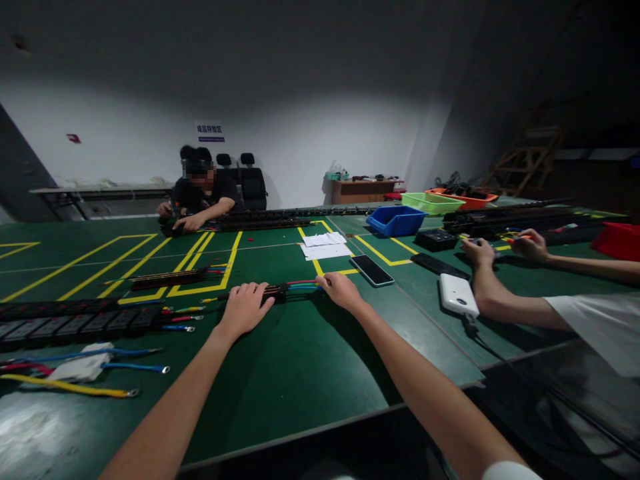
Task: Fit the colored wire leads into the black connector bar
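My left hand point(245, 309) is wrapped over a short black module point(280, 294) lying on the green table, fingers curled across its top. Red, blue and green wires point(303, 285) run out of the module's right end. At the far end of those wires, my right hand point(340, 291) pinches their tips between thumb and fingers. A yellow wire end with a metal lug point(213, 300) sticks out left of my left hand. Just beyond lies a similar dark strip point(170, 277) with coloured wires. Most of the module is hidden under my left hand.
Long black socket strips point(85, 325) and a white piece with lugged cables point(83, 363) lie on the left. Papers point(325, 245), a phone point(373, 271), a white power bank point(457, 294) and a blue bin point(396, 220) are to the right. One co-worker's hands point(480, 252) work at right; another person point(203, 190) leans in opposite.
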`<action>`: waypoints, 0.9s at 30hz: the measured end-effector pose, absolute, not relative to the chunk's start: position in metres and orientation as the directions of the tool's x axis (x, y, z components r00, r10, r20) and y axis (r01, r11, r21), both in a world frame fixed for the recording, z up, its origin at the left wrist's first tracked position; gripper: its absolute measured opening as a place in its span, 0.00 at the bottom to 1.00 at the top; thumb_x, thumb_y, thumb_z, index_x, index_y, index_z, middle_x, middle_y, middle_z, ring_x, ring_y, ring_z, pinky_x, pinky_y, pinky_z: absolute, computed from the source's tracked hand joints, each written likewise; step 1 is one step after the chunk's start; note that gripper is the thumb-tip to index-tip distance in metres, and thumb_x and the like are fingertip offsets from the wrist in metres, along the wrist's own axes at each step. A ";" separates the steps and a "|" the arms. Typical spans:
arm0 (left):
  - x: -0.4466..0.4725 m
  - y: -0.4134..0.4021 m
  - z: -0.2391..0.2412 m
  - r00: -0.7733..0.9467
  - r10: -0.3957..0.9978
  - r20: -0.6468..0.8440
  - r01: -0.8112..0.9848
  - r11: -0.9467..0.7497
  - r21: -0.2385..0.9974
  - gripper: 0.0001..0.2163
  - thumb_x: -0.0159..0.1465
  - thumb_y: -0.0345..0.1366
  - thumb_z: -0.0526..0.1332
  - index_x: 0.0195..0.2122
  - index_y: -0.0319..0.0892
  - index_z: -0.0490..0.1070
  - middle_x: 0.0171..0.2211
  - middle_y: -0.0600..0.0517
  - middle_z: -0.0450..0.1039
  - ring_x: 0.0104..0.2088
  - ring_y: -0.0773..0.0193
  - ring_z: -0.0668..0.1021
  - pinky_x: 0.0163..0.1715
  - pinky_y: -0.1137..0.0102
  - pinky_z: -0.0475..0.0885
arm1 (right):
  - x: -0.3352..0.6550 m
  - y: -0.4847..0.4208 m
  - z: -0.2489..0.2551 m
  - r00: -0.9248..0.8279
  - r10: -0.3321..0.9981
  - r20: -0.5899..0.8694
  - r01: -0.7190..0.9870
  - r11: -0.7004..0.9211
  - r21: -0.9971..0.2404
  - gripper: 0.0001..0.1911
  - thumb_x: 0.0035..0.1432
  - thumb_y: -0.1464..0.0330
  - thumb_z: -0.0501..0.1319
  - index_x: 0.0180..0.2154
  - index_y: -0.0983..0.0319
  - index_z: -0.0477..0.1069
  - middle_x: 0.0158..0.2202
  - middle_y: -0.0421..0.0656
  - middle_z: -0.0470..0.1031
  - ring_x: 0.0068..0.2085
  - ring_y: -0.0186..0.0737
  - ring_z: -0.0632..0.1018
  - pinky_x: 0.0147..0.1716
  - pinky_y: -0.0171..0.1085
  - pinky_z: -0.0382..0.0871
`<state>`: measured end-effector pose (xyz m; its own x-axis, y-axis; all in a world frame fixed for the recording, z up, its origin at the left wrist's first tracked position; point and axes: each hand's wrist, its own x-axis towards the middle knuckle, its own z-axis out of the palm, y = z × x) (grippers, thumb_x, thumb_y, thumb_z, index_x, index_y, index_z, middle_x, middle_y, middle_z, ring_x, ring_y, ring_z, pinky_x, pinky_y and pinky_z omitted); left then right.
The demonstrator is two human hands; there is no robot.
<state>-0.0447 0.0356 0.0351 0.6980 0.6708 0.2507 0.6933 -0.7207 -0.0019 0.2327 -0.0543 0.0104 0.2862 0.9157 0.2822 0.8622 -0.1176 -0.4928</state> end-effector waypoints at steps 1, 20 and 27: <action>-0.045 0.036 0.035 0.697 0.671 0.252 0.693 -0.721 0.000 0.26 0.72 0.50 0.48 0.63 0.40 0.68 0.55 0.40 0.75 0.54 0.48 0.75 0.55 0.54 0.66 | 0.233 -0.055 0.011 0.286 0.916 0.282 0.860 -0.115 -0.498 0.25 0.72 0.54 0.53 0.28 0.61 0.72 0.28 0.45 0.74 0.28 0.37 0.68 0.28 0.37 0.47; -0.045 0.037 0.033 0.697 0.666 0.266 0.693 -0.721 -0.013 0.26 0.72 0.51 0.47 0.62 0.41 0.68 0.53 0.40 0.76 0.53 0.48 0.75 0.54 0.54 0.66 | 0.234 -0.057 0.013 0.256 0.931 0.262 0.849 -0.086 -0.522 0.23 0.69 0.53 0.56 0.30 0.62 0.75 0.30 0.45 0.76 0.30 0.37 0.71 0.29 0.35 0.49; -0.044 0.034 0.037 0.701 0.669 0.247 0.691 -0.723 -0.002 0.26 0.72 0.50 0.47 0.63 0.39 0.68 0.54 0.39 0.75 0.54 0.48 0.75 0.55 0.53 0.66 | 0.235 -0.055 0.009 0.283 0.916 0.283 0.861 -0.113 -0.496 0.25 0.69 0.52 0.55 0.25 0.61 0.71 0.25 0.44 0.72 0.27 0.37 0.66 0.29 0.37 0.47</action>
<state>-0.0444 0.0343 0.0365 0.7006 0.6694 0.2473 0.6911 -0.7227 -0.0015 0.2348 -0.0553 0.0094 0.2827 0.9165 0.2830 0.8612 -0.1126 -0.4957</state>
